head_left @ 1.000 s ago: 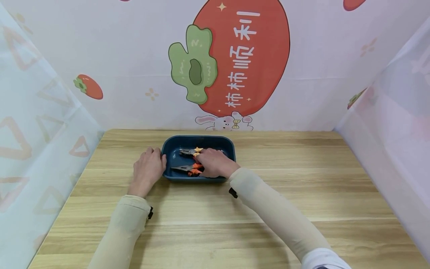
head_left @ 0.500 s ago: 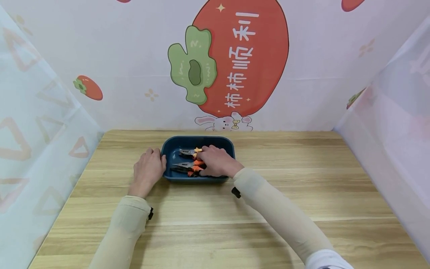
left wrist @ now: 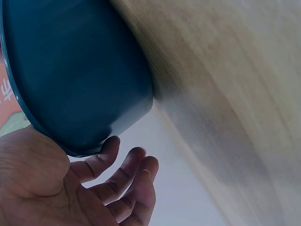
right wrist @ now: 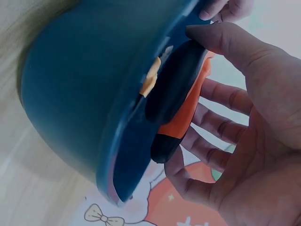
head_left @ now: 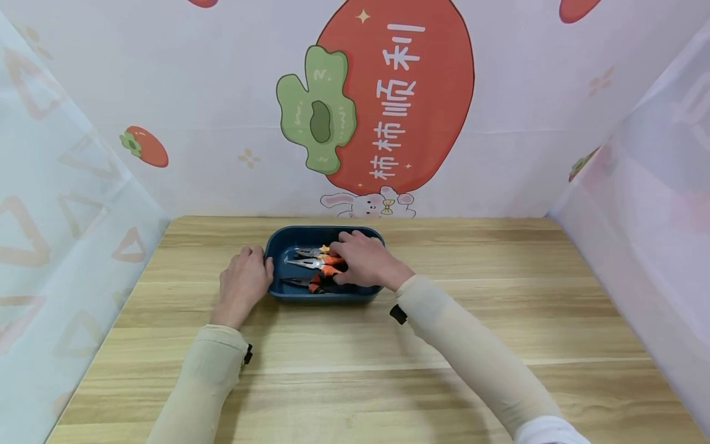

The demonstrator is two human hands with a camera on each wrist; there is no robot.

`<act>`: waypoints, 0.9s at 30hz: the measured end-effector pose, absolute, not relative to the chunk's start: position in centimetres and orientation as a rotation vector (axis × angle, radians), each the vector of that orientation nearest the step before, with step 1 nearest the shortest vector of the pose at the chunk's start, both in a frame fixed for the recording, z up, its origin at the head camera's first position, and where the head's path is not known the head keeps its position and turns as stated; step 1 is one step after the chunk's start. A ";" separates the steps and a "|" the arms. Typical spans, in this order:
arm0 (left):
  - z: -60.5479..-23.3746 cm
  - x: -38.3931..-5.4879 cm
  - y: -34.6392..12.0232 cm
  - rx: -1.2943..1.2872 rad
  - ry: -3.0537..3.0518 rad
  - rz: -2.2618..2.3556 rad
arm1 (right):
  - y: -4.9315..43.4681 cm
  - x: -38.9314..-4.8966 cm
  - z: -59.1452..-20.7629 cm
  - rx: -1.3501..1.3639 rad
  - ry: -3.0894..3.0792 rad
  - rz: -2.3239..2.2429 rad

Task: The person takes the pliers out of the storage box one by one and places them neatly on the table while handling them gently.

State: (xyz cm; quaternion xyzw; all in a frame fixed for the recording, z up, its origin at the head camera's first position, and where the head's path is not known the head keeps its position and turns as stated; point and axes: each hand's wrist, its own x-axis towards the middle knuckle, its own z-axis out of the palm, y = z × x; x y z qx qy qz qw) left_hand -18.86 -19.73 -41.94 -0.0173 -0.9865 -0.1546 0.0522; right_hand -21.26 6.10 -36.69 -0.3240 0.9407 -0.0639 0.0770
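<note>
A dark blue plastic bin [head_left: 283,293] stands at the back of the table. My left hand [head_left: 244,283] holds its left end, and in the left wrist view a fingertip meets the bin's wall [left wrist: 75,70]. Over the bin, my right hand [head_left: 366,259] grips needle-nose pliers [head_left: 310,263] by their orange and black handles [right wrist: 188,106], metal nose pointing left. Below them in the bin lie pliers with red-orange and black handles [head_left: 314,284]. Behind are pliers with yellow-orange handles [head_left: 324,250], partly covered by the hand.
The wood-grain table [head_left: 333,370] spreads in front of and beside the bin. A printed back wall cloth [head_left: 222,92] with persimmons rises behind it. White patterned cloths [head_left: 61,246] close off both sides.
My right hand has moved up and to the right, lifting the orange-handled pliers off the red-orange pair below. The left hand stays at the bin's left end.
</note>
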 end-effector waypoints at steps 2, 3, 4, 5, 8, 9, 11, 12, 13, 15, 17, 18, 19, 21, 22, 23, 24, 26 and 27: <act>-42.0 -18.8 -19.7 -0.050 -3.006 -0.474 | 6.4 -21.2 -36.5 -0.975 2.822 -0.194; -42.0 -18.8 -19.7 -0.051 -3.010 -0.476 | 6.6 -21.2 -36.4 -0.973 2.822 -0.199; -42.0 -18.8 -19.7 -0.049 -3.012 -0.477 | 6.7 -21.1 -36.3 -0.968 2.822 -0.212; -42.0 -18.8 -19.8 -0.048 -3.013 -0.479 | 6.9 -21.1 -36.1 -0.964 2.823 -0.225; -42.1 -18.8 -19.8 -0.046 -3.012 -0.486 | 7.4 -20.9 -35.7 -0.958 2.833 -0.262; -42.0 -18.8 -19.8 -0.045 -3.011 -0.487 | 7.6 -20.9 -35.5 -0.961 2.837 -0.271; -42.0 -18.8 -19.8 -0.043 -3.009 -0.491 | 7.9 -20.8 -35.3 -0.969 2.845 -0.289; -42.0 -18.8 -19.8 -0.041 -3.009 -0.492 | 8.0 -20.8 -35.2 -0.975 2.850 -0.295; -42.0 -18.8 -19.8 -0.040 -3.009 -0.493 | 8.2 -20.7 -35.2 -0.978 2.855 -0.302; -41.9 -18.8 -19.8 -0.039 -3.010 -0.492 | 8.6 -20.6 -35.0 -0.977 2.863 -0.318; -41.9 -18.8 -19.8 -0.039 -3.013 -0.491 | 8.9 -20.5 -34.9 -0.973 2.872 -0.324; -41.9 -18.8 -19.8 -0.037 -3.016 -0.491 | 9.1 -20.5 -34.9 -0.970 2.875 -0.326; -41.9 -18.8 -19.7 -0.036 -3.019 -0.491 | 9.3 -20.4 -34.8 -0.967 2.879 -0.328; -41.8 -18.8 -19.7 -0.034 -3.024 -0.493 | 9.7 -20.4 -34.8 -0.959 2.883 -0.329; -41.8 -18.8 -19.7 -0.031 -3.027 -0.493 | 9.9 -20.3 -34.8 -0.954 2.886 -0.331; -41.8 -18.8 -19.7 -0.029 -3.029 -0.493 | 10.2 -20.3 -34.8 -0.949 2.890 -0.335; -41.7 -18.8 -19.7 -0.028 -3.031 -0.493 | 10.4 -20.3 -34.7 -0.943 2.896 -0.335; -41.7 -18.8 -19.7 -0.026 -3.035 -0.492 | 10.9 -20.3 -34.6 -0.930 2.911 -0.341; -41.6 -18.8 -19.7 -0.025 -3.037 -0.492 | 11.2 -20.3 -34.6 -0.923 2.918 -0.345</act>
